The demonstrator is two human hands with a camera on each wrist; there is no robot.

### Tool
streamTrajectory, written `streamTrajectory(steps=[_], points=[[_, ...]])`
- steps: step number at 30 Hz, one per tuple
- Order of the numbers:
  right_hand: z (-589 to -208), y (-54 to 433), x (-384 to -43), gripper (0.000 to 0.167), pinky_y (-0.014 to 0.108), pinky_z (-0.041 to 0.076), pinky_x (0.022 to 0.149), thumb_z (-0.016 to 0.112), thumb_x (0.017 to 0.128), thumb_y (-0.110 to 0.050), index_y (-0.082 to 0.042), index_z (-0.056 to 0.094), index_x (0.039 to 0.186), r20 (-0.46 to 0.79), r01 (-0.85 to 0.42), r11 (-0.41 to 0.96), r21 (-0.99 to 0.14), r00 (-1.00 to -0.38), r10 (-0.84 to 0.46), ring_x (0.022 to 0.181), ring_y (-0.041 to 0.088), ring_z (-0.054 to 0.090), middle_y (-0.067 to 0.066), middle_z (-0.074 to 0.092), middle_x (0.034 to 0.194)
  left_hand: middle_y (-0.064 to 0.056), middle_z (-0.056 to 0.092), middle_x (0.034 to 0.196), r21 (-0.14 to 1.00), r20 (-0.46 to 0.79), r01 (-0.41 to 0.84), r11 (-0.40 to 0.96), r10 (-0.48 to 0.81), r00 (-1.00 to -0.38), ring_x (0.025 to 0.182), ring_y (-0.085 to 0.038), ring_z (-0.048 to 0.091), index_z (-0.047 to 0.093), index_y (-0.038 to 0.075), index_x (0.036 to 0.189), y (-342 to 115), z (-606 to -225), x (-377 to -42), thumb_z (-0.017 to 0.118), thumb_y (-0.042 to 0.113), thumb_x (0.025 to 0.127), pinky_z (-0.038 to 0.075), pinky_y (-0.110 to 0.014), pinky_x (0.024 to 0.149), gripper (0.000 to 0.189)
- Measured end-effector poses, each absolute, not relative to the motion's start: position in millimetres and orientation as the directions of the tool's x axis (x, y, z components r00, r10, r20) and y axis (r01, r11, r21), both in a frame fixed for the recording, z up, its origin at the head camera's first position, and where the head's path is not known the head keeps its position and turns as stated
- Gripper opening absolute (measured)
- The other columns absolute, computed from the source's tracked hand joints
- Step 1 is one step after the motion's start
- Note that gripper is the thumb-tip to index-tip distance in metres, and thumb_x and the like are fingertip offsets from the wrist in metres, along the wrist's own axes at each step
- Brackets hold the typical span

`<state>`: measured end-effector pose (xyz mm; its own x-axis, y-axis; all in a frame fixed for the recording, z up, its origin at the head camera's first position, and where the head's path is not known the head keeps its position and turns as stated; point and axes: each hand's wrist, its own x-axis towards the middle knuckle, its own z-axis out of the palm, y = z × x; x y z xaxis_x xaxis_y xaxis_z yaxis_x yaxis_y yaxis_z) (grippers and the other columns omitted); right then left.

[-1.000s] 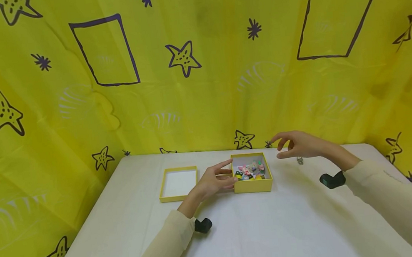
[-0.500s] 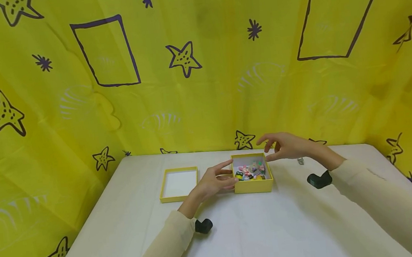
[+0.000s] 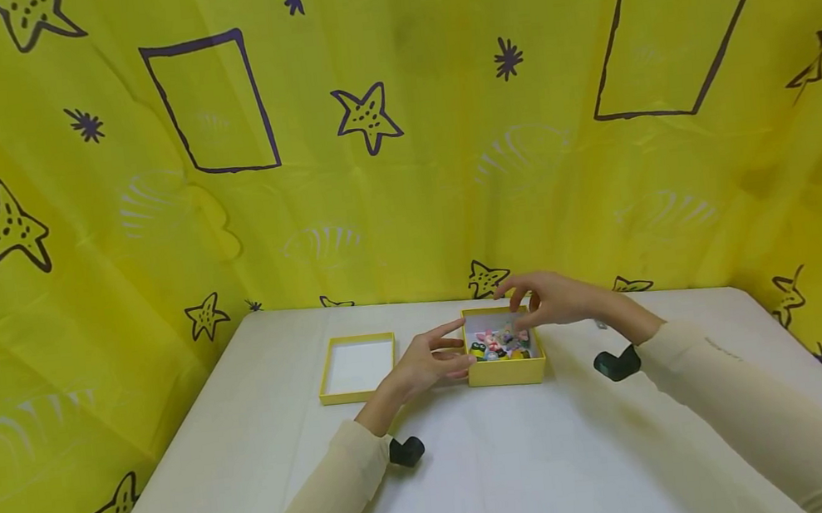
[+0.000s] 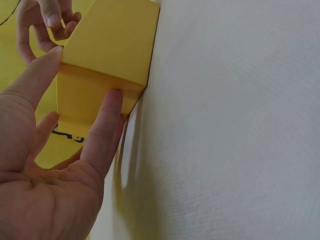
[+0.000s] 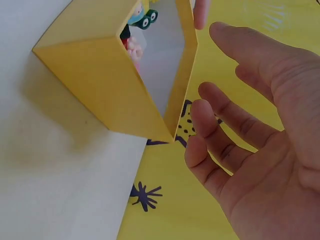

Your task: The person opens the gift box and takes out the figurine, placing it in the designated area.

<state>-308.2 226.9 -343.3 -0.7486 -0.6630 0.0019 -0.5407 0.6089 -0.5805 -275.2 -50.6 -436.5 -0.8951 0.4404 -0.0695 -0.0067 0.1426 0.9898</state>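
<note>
Yellow box sits far, just right of centre, toy figurines inside; lid lies left, likely parked out of the way. Our left hand touches the left wall, fingers extended, probably steadying it. Our right hand hovers over its right rim, fingers loosely bent, holding nothing.

Right hand: shifted left, from right of the box to above its right rim | Right sleeve, black wrist device: displaced left likewise | Figures: right part now partly covered by thumb | Small object on surface: now mostly hidden behind right wrist
</note>
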Motion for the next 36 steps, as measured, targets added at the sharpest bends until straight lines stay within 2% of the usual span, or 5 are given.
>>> streamTrajectory(steps=[6,14,23,27,36], points=[[-348.1,214.1,-307.2,0.05,0.033,0.057,0.079,0.081,0.09,-0.013,-0.005,0.06,0.135,-0.005,-0.553,0.599,-0.578,-0.732,-0.681,0.086,0.023,0.061,0.011,0.07,0.111,-0.022,0.056,0.14,0.991,-0.059,0.002,0.133,0.453,-0.89,0.116,-0.029,0.067,0.044,0.017,0.157,-52.0,-437.9,-275.8,0.079,0.011,0.092,0.062,-0.038,0.088,0.074],[-354.9,204.8,-304.8,0.049,0.033,0.06,0.077,0.08,0.09,-0.014,-0.008,0.06,0.135,-0.068,-0.5,0.601,-0.624,-0.731,-0.679,0.085,0.022,0.061,0.022,0.066,0.116,-0.022,0.056,0.141,0.992,-0.047,0.012,0.124,0.46,-0.887,0.114,-0.029,0.067,0.043,0.016,0.158,-51.7,-438.1,-275.6,0.078,0.011,0.093,0.062,-0.038,0.088,0.074],[-363.4,197.8,-308.3,0.047,0.029,0.057,0.072,0.081,0.091,-0.014,-0.004,0.062,0.133,-0.105,-0.521,0.597,-0.61,-0.693,-0.713,0.08,0.02,0.061,0.014,0.068,0.108,-0.023,0.056,0.141,0.994,-0.043,0.009,0.111,0.46,-0.887,0.117,-0.028,0.065,0.043,0.015,0.158,-52.0,-437.9,-275.6,0.078,0.01,0.093,0.062,-0.037,0.089,0.073],[-365.9,194.7,-307.4,0.047,0.029,0.059,0.073,0.081,0.09,-0.013,-0.004,0.063,0.132,-0.118,-0.531,0.589,-0.609,-0.674,-0.73,0.084,0.024,0.063,0.015,0.069,0.108,-0.022,0.056,0.141,0.994,-0.049,0.002,0.11,0.458,-0.887,0.117,-0.028,0.065,0.043,0.015,0.158,-51.7,-438.4,-276.0,0.078,0.01,0.093,0.062,-0.037,0.089,0.074],[-371.5,189.8,-309.1,0.036,0.027,0.059,0.074,0.08,0.089,-0.008,-0.005,0.067,0.123,-0.142,-0.558,0.585,-0.589,-0.641,-0.754,0.083,0.022,0.064,0.011,0.071,0.101,-0.02,0.057,0.14,0.993,-0.057,-0.005,0.115,0.445,-0.894,0.115,-0.028,0.066,0.044,0.016,0.158,-50.3,-438.5,-275.4,0.078,0.009,0.092,0.062,-0.037,0.087,0.074]])
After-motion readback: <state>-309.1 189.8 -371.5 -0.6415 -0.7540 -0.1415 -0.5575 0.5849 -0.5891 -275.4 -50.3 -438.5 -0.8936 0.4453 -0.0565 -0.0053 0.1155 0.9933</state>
